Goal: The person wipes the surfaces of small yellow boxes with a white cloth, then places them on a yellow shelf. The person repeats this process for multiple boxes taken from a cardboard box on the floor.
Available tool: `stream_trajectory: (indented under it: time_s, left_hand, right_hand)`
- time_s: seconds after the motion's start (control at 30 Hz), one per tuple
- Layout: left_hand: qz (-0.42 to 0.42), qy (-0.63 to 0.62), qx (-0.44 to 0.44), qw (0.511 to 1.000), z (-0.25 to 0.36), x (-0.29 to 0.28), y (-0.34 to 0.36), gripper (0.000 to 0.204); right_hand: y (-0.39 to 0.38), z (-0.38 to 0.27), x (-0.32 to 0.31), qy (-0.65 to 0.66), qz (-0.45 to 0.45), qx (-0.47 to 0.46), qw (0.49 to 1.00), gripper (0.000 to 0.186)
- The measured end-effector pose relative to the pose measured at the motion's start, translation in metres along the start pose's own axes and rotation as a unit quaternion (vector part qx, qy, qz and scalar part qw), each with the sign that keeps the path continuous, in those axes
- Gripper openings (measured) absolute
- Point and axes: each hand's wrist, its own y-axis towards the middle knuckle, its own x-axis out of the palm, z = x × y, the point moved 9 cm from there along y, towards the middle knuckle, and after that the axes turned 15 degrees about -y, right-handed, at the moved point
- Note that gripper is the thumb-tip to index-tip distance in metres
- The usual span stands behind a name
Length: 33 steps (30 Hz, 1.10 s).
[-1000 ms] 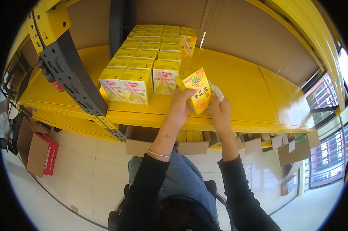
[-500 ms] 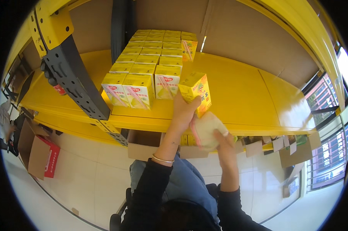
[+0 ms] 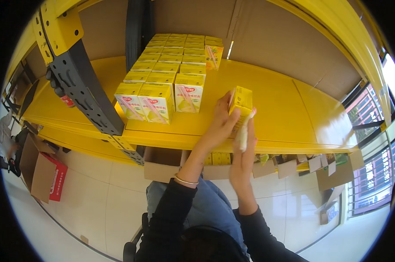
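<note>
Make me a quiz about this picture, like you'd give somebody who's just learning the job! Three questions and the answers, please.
1. Pick one. The left hand is holding:
A) a bottle
B) a yellow carton
C) a spoon

2. True or false: the right hand holds a pale cloth.

3. Fill in the gap: the bracelet is on the person's ____ wrist.

Key: 1. B; 2. True; 3. left
</note>
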Motion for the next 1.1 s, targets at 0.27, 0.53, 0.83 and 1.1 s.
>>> stream_trajectory:
  time_s: [0.27, 0.53, 0.83, 1.1]
  left_hand:
    - [-0.029, -0.262, -0.165, 0.950, -0.009, 0.017, -0.007, 0.070]
    - [0.009, -0.028, -0.058, 0.998, 0.010, 0.002, -0.001, 0.061]
    - [0.066, 0.010, -0.067, 0.995, -0.005, -0.015, -0.003, 0.051]
    - [0.104, 0.176, -0.104, 0.973, -0.018, -0.017, 0.027, 0.055]
  right_hand:
    - [-0.010, -0.021, 0.027, -0.191, -0.023, -0.055, 0.980, 0.062]
    - [0.073, 0.044, 0.016, -0.223, -0.040, 0.032, 0.973, 0.056]
    - [0.112, 0.077, 0.017, -0.208, -0.025, -0.008, 0.978, 0.035]
    - [0.147, 0.083, 0.042, -0.197, -0.013, -0.052, 0.979, 0.035]
